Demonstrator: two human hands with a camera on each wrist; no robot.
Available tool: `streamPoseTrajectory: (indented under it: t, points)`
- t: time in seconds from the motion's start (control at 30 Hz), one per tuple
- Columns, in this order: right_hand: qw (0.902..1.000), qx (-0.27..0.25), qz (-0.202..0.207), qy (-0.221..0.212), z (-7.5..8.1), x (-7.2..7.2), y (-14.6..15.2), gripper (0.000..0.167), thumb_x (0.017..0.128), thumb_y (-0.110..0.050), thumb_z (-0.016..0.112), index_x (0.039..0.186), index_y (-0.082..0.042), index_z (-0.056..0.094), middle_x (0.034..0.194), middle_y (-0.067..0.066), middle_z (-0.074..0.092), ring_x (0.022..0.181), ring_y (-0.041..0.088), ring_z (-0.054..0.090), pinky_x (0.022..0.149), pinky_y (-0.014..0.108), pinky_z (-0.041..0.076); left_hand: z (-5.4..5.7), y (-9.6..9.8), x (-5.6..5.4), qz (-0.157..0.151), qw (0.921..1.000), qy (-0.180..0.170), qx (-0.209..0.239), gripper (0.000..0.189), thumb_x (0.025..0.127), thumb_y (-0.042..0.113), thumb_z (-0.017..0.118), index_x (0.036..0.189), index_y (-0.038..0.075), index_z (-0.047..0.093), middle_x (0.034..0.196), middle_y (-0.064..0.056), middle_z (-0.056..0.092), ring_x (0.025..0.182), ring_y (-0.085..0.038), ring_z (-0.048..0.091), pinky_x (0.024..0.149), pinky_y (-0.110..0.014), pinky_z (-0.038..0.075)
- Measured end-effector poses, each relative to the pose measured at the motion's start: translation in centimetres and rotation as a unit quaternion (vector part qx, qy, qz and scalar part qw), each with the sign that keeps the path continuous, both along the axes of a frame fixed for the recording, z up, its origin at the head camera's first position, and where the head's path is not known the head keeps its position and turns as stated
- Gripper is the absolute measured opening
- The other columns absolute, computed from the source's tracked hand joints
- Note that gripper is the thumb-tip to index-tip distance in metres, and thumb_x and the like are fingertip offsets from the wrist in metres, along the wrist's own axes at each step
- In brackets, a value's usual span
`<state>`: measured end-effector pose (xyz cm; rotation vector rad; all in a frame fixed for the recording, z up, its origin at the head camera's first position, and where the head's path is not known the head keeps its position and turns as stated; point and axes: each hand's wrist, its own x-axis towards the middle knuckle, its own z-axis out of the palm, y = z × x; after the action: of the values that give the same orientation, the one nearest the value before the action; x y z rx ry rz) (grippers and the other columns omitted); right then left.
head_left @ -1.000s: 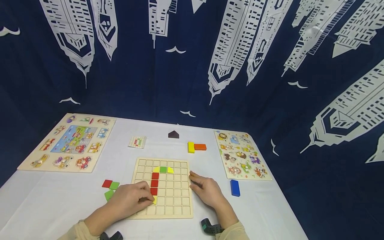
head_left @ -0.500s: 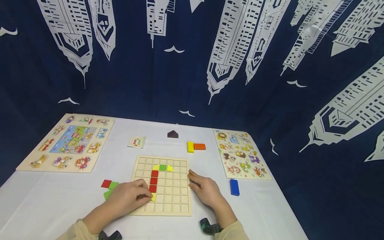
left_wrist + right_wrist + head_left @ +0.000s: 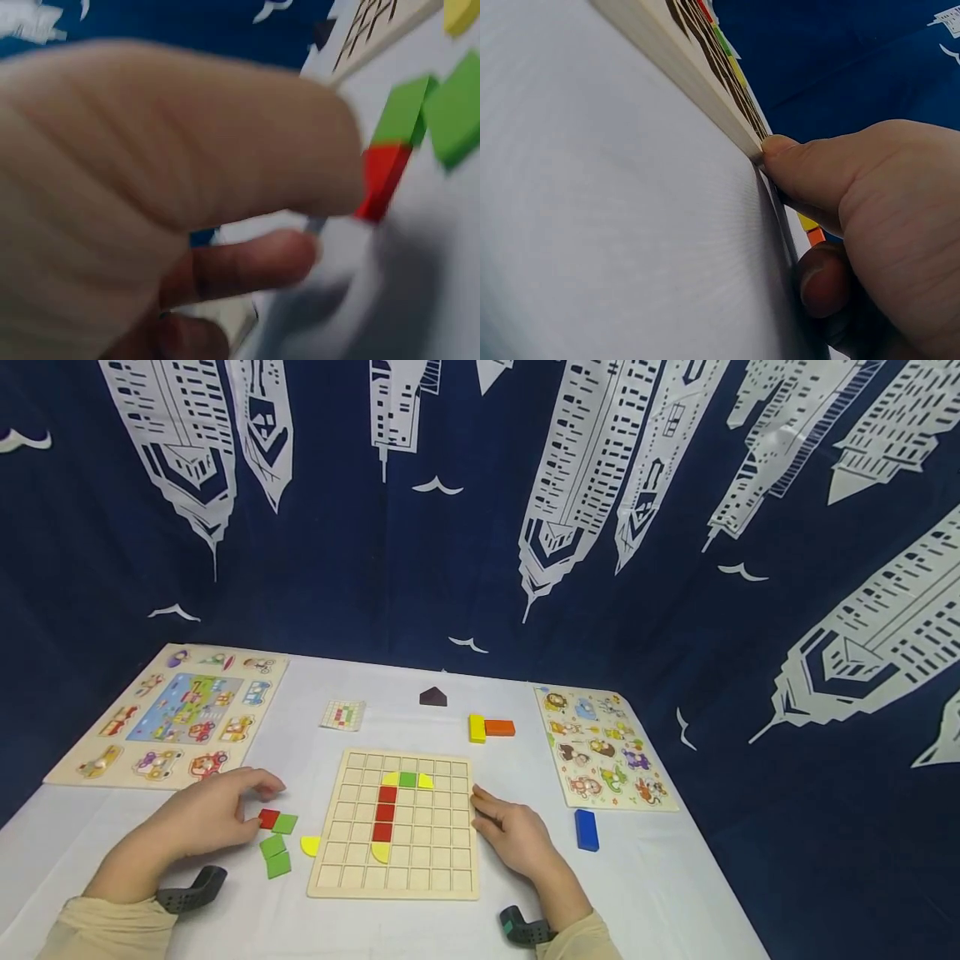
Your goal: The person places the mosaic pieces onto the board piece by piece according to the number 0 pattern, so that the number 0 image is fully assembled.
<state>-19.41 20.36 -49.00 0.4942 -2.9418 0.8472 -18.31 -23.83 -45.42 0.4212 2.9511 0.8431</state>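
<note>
A wooden grid board (image 3: 435, 853) lies flat in the head view. Its cells hold a column of red square tiles (image 3: 385, 812), a green tile (image 3: 407, 780) between two yellow rounded pieces, and another yellow rounded piece (image 3: 381, 852) below the reds. My left hand (image 3: 198, 817) hovers left of the board, fingers apart, its thumb close beside a loose red tile (image 3: 269, 818); contact is unclear. Loose green tiles (image 3: 278, 864) and a yellow rounded piece (image 3: 310, 846) lie nearby. My right hand (image 3: 521, 835) rests its fingertips against the board's right edge, a thumb (image 3: 795, 159) touching the rim.
A small pattern card (image 3: 344, 715) lies behind the board. Picture puzzle boards flank it, one at left (image 3: 243, 752) and one at right (image 3: 600, 752). Yellow (image 3: 477, 728) and orange (image 3: 500, 727) blocks, a dark block (image 3: 432, 697) and a blue block (image 3: 587, 830) lie around.
My left hand has let go of the yellow rounded piece below the red column and moved left to the loose tiles, which now show. The right hand stays at the board's edge.
</note>
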Motion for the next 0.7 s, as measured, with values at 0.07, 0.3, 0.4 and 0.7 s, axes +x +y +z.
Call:
streamPoseTrajectory:
  t: [0.07,0.3,0.4,0.7]
  points:
    - [1.0000,0.000,0.000,0.000,0.0,0.0,0.0,0.043,0.100,-0.028,0.067,0.141,-0.017,0.063,0.150,-0.009,0.055,0.138,0.021,0.055,0.109,0.049,0.046,-0.4,-1.1,-0.1,0.000,0.9985,-0.044,0.032,0.053,0.075,0.010,0.085,0.124,0.014,0.066,0.113,-0.003,0.069,0.062,-0.013,0.050,0.054,-0.026,0.040]
    - [0.9999,-0.012,-0.002,-0.002,0.0,0.1,-0.2,0.043,0.099,-0.026,0.069,0.140,-0.016,0.064,0.149,-0.008,0.056,0.137,0.021,0.056,0.109,0.049,0.046,-1.9,-2.0,-0.8,0.002,0.9963,-0.045,0.073,0.043,0.079,0.013,0.085,0.118,0.015,0.067,0.104,0.001,0.068,0.064,-0.013,0.051,0.057,-0.024,0.042]
    - [0.9999,-0.013,0.003,-0.001,0.2,0.1,-0.3,0.042,0.099,-0.026,0.069,0.139,-0.015,0.065,0.149,-0.007,0.056,0.136,0.020,0.056,0.110,0.048,0.046,-2.3,-2.0,-1.0,0.005,0.9957,-0.035,0.086,0.041,0.080,0.015,0.085,0.118,0.016,0.069,0.106,0.000,0.070,0.062,-0.013,0.050,0.056,-0.025,0.041]
    - [0.9998,-0.019,-0.002,-0.005,0.2,0.3,-0.1,0.043,0.098,-0.027,0.070,0.140,-0.017,0.065,0.149,-0.010,0.056,0.137,0.017,0.055,0.111,0.046,0.045,-3.3,-1.3,-1.9,0.038,0.9960,0.013,0.080,0.028,0.086,0.024,0.083,0.112,0.023,0.073,0.102,0.004,0.071,0.064,-0.012,0.049,0.055,-0.026,0.039]
